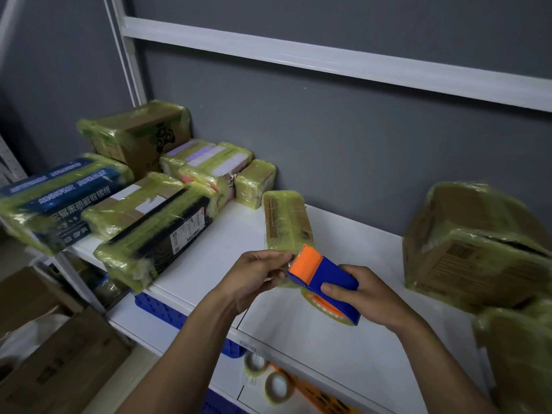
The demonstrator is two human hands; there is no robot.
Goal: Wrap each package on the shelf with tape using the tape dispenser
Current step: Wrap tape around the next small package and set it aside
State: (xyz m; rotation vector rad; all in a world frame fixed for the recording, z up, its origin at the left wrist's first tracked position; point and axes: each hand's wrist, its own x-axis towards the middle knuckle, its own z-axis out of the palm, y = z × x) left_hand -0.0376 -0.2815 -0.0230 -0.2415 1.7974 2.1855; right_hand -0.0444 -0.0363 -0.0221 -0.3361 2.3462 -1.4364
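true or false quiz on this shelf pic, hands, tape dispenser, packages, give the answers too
1. The right hand grips the blue and orange tape dispenser. True.
2. The left hand lies flat on the white shelf. False: it is raised, its fingers pinching at the near end of the small package, beside the dispenser's orange front.
3. The packages on the left are bare cardboard. False: yellowish tape covers them.
4. Spare tape rolls lie on a level below the shelf. True.
5. The wall behind is red. False: it is grey.
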